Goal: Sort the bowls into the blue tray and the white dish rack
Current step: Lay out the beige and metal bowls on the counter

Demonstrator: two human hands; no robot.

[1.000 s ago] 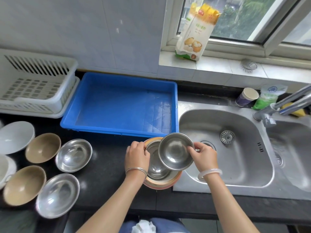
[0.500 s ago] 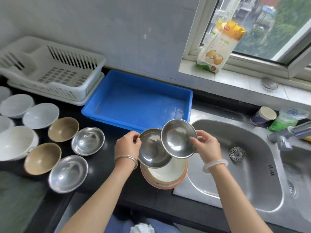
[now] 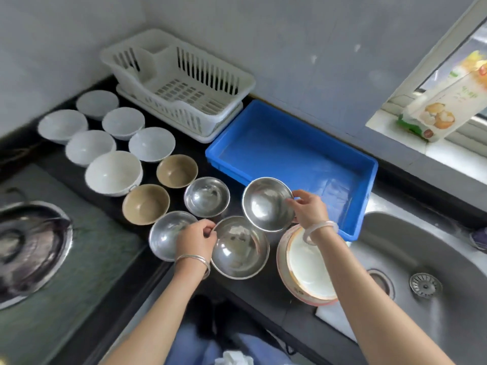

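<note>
My left hand grips the rim of a steel bowl low over the black counter. My right hand holds a second steel bowl by its right rim, in front of the blue tray. Two more steel bowls sit on the counter to the left, beside two tan bowls and several white bowls. The white dish rack stands at the back, with nothing in it. The blue tray holds nothing.
A pink-rimmed stack of white dishes sits by the sink on the right. A stove burner with a pan is at far left. A food packet stands on the windowsill.
Both hands carried their steel bowls left and down, away from the dish stack; the left bowl now sits low beside the other steel bowls. The view swung left.
</note>
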